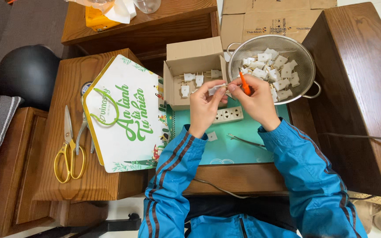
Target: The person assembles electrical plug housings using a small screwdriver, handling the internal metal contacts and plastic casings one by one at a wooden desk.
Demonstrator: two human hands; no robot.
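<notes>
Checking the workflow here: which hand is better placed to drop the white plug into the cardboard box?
Left, probably. The left hand already pinches the white plug beside the cardboard box; the right hand holds the orange screwdriver.

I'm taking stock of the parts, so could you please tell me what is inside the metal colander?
The metal colander holds a pile of small white plug parts. The right hand covers its near edge, so anything lying there is hidden.
</notes>
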